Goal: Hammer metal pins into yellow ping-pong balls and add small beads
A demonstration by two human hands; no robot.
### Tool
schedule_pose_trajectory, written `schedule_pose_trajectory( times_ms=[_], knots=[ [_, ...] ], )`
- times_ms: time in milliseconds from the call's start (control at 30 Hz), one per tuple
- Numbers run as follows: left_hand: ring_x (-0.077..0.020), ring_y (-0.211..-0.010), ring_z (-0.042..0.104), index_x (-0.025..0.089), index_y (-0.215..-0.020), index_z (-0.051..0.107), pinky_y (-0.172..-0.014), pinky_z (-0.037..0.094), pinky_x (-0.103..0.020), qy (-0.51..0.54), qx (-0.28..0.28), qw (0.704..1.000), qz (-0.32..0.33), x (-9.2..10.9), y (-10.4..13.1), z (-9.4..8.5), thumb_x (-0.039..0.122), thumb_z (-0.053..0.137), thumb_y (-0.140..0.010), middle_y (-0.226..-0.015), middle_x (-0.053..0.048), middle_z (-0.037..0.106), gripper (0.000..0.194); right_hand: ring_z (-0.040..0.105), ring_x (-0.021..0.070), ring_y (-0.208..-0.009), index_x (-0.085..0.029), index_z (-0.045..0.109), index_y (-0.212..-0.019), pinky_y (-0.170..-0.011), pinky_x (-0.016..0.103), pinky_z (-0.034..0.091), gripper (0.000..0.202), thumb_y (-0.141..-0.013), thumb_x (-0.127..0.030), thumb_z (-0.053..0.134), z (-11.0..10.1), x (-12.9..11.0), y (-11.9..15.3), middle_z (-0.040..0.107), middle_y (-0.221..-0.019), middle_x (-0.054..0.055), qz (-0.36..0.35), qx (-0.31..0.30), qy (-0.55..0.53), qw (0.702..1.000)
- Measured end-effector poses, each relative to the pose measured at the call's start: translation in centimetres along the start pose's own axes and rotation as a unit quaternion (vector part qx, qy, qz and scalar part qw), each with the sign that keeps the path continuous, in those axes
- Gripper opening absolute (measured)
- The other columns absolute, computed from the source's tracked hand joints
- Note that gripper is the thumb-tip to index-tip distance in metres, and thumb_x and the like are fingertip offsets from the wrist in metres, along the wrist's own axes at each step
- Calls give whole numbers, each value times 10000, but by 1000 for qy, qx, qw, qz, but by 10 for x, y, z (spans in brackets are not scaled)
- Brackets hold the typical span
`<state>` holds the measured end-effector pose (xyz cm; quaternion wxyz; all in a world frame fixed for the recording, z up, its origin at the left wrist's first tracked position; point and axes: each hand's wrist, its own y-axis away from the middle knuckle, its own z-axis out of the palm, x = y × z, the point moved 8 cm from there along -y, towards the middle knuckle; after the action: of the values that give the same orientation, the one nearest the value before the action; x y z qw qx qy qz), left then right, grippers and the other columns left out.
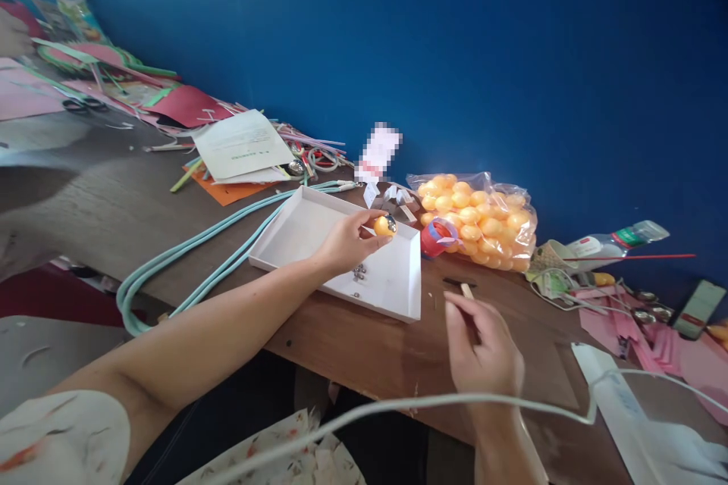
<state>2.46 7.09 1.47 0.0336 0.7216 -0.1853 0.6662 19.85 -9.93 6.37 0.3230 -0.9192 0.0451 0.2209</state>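
In my left hand (348, 242), raised over the shallow white box (392, 284), a shiny ball (385, 226) is pinched between thumb and fingers. The ball looks orange on one side and mirror-like silver on the other. Several small metal beads (359, 273) lie inside the box under my wrist. To the right of the box is my right hand (483, 345), its thumb and index finger brought together. A small pale wooden piece (467, 290) shows just beyond those fingers; whether they grip it is unclear. My other right fingers are curled and partly hidden.
A clear bag of orange balls (478, 220) leans by the blue wall, beside a red and purple tape roll (437, 236). Mint-green cords (199, 242) loop left of the box. Papers (243, 144) and scraps crowd the back left. A white cable (398, 403) crosses the foreground.
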Motion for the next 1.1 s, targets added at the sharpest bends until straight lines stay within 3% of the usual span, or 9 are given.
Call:
schedule_pose_trajectory(
  times_ms=[100,267,400,533,700,900,1100],
  knots=[
    [-97,-664,576,176,-1159,589,-627,511,-240,0,31,999,7,0,-2,-8,296,664,-738,-970,-54,641,444,615,170,-867,-202,678,-950,-791,269,458,205,-895,-277,494,49,-23,-31,676,-935,56,-38,-110,-76,990],
    [-96,-673,584,163,-1163,580,-649,507,-230,22,76,997,10,0,-5,-19,294,665,-737,-962,-50,645,454,626,162,-847,-253,693,-930,-733,253,424,200,-880,-277,501,122,-38,-51,688,-940,20,-35,-289,-3,957],
    [-84,-636,569,168,-1164,578,-626,495,-221,30,77,997,6,-3,-5,-18,297,663,-745,-952,-47,645,446,629,184,-791,-250,691,-903,-633,268,376,192,-864,-312,513,150,-45,-49,675,-917,39,-24,-325,46,944],
    [-96,-677,578,181,-1161,580,-639,494,-220,38,75,996,8,-6,-5,-16,305,672,-742,-958,-47,653,446,617,190,-778,-232,668,-891,-605,275,339,157,-849,-272,521,158,-48,-44,653,-919,53,-22,-319,59,946],
    [-95,-685,572,184,-1160,583,-658,509,-231,39,70,997,7,-6,-4,-14,311,677,-740,-998,-55,649,449,609,173,-776,-240,646,-854,-600,268,329,158,-872,-288,497,152,-44,-43,645,-893,28,-22,-322,56,945],
    [-85,-672,568,185,-1166,574,-645,516,-226,42,59,997,-4,-4,-3,-13,307,666,-748,-975,-40,637,445,612,155,-735,-268,632,-993,-614,269,353,192,-854,-370,546,151,-46,-39,644,-941,14,-26,-343,40,938],
    [-103,-716,586,173,-1182,572,-672,519,-238,35,56,998,9,-4,-4,-14,335,672,-747,-991,-61,643,475,616,172,-746,-253,653,-860,-612,273,346,130,-850,-262,524,153,-45,-34,651,-895,25,-30,-340,47,939]
  ],
)
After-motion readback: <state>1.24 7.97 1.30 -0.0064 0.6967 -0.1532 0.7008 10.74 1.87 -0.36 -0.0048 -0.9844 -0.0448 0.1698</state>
